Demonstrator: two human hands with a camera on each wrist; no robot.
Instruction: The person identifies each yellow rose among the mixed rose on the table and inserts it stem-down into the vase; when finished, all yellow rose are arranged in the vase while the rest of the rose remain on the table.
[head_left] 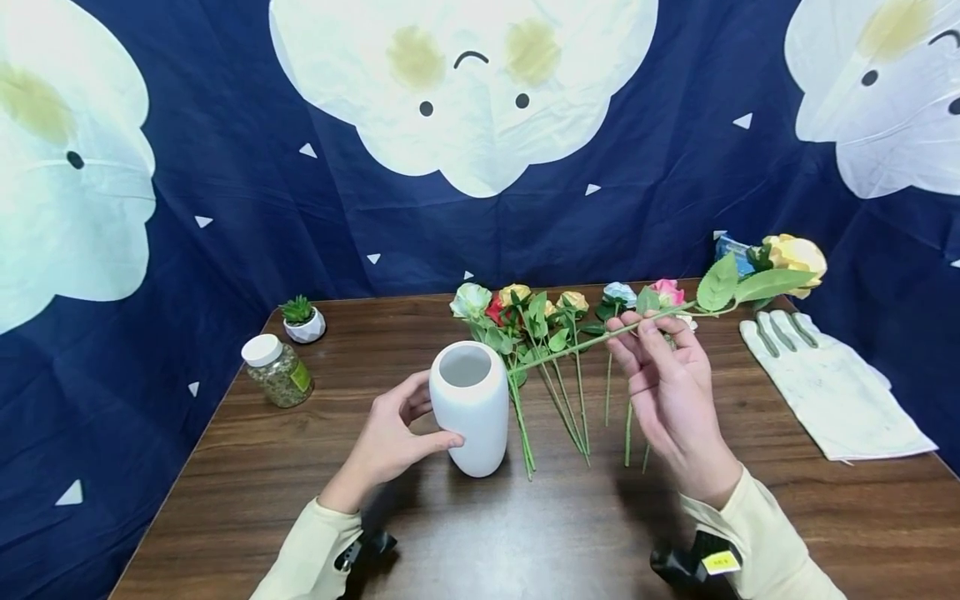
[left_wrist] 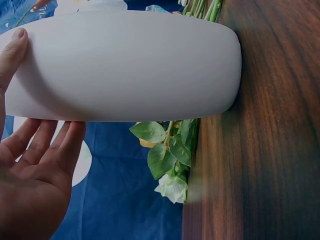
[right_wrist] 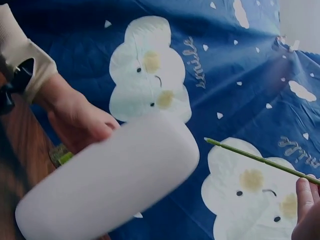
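My left hand (head_left: 393, 442) grips a white vase (head_left: 474, 425) from its left side, thumb in front and fingers behind. The vase stands upright on the table, its round mouth facing up. Between thumb and fingers, my right hand (head_left: 678, 396) pinches the green stem of an artificial yellow rose (head_left: 798, 260). The bloom points to the far right, and the stem slants down leftward to the vase's right side. In the right wrist view, the stem's bare end (right_wrist: 212, 142) is in the air, apart from the vase (right_wrist: 112, 180).
Behind the vase lie several artificial flowers, among them a pale green rose (head_left: 471, 300) and a pink one (head_left: 667, 292). White gloves (head_left: 840, 392) lie at right. A lidded jar (head_left: 279, 372) and a small potted succulent (head_left: 303, 321) stand at left. A blue curtain (head_left: 405, 225) hangs behind the table.
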